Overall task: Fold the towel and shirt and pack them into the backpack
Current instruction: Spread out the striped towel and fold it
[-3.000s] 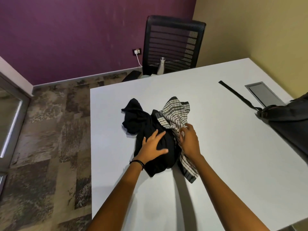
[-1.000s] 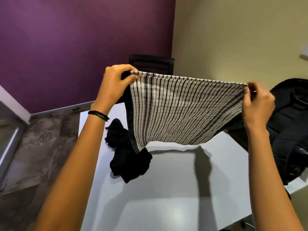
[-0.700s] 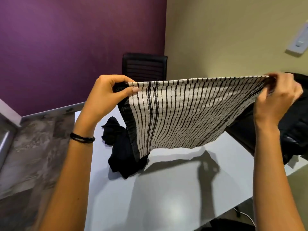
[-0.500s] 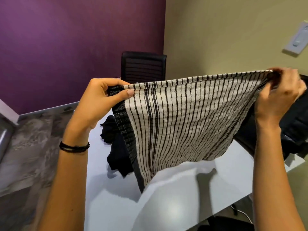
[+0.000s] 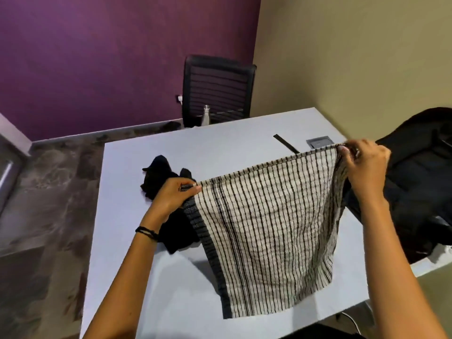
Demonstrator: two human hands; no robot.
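Note:
A white towel with black stripes (image 5: pixel 266 231) hangs spread out above the white table (image 5: pixel 137 272). My left hand (image 5: pixel 175 195) pinches its upper left corner and my right hand (image 5: pixel 365 165) pinches its upper right corner. The towel's lower edge lies on or just above the tabletop near me. A crumpled black shirt (image 5: pixel 161 177) lies on the table behind my left hand, partly hidden by the hand and the towel. The black backpack (image 5: pixel 420 192) rests at the table's right edge, behind my right hand.
A black strap (image 5: pixel 286 143) and a grey cable hatch (image 5: pixel 319 142) lie on the far right of the table. A black office chair (image 5: pixel 216 89) with a metal bottle (image 5: pixel 206 115) stands beyond the far edge. Patterned carpet lies to the left.
Both hands have lowered the stretched towel from in front of my face toward the table, and my view has tilted down. The towel's lower edge now reaches the near tabletop.

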